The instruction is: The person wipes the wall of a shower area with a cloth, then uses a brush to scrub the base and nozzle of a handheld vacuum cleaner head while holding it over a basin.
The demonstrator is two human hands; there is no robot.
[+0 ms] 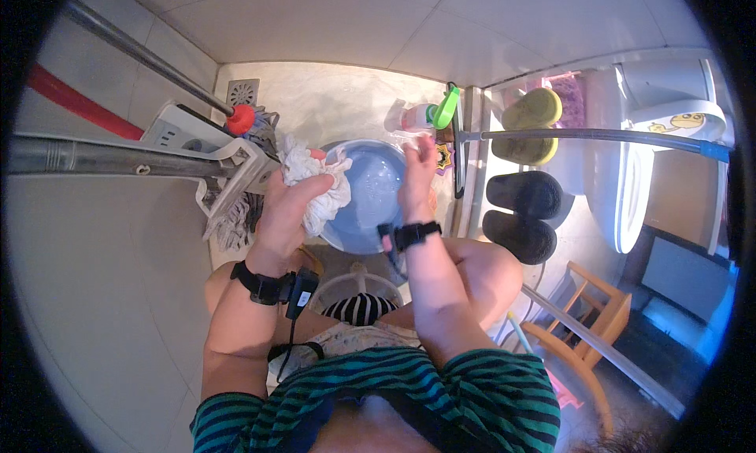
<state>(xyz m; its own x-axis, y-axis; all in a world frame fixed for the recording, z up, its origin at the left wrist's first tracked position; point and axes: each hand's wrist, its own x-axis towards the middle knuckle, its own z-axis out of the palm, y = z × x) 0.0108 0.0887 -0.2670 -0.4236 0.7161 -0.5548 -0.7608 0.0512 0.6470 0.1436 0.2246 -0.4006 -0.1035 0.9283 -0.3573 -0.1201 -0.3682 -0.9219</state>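
The left hand [293, 209] gripped a bunched white cloth [335, 187], thumb laid across it and a fingertip showing at its far side. The cloth sat at the far end of the left hand and well to the left of the right hand [420, 177], overlapping the left rim of a blue basin [370, 244] between the two. Its longer extent ran roughly away from the body, the near end tapering down beside the left thumb; it was too crumpled to tell which way it pointed. The right hand was open, fingers loosely bent and directed away from the body, at the basin's right side. Beyond it stood a green-headed spray bottle [446, 109]; black slippers [524, 194] lay farther right.
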